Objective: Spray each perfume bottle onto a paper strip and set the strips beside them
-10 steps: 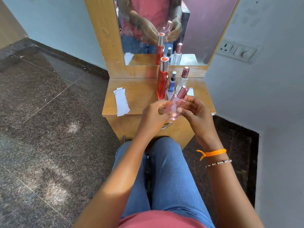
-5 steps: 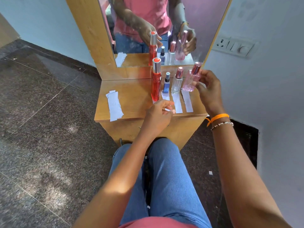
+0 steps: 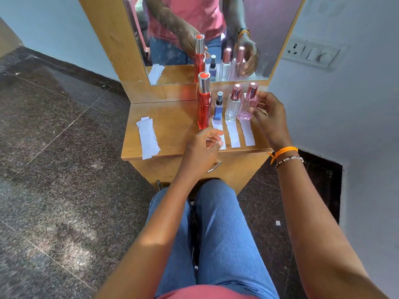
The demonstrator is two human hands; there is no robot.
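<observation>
Four perfume bottles stand in a row at the back right of the small wooden table (image 3: 168, 124): a tall red bottle (image 3: 203, 106), a small blue bottle (image 3: 218, 107), a clear bottle (image 3: 233, 107) with a rose cap, and a pink bottle (image 3: 247, 105). My right hand (image 3: 271, 119) grips the pink bottle from its right side, and the bottle stands on the table. White paper strips (image 3: 233, 134) lie in front of the blue, clear and pink bottles. My left hand (image 3: 201, 148) hovers over the table's front edge, fingers loosely curled, holding nothing, partly covering the nearest strip.
A stack of spare paper strips (image 3: 148, 138) lies at the table's left front. A mirror (image 3: 216, 22) rises behind the bottles. A wall with a switch plate (image 3: 313, 53) stands close on the right. My knees are under the table front.
The pink bottle went from both hands near my lap to the right end of the row on the table. My left hand let go and stayed by the front edge.
</observation>
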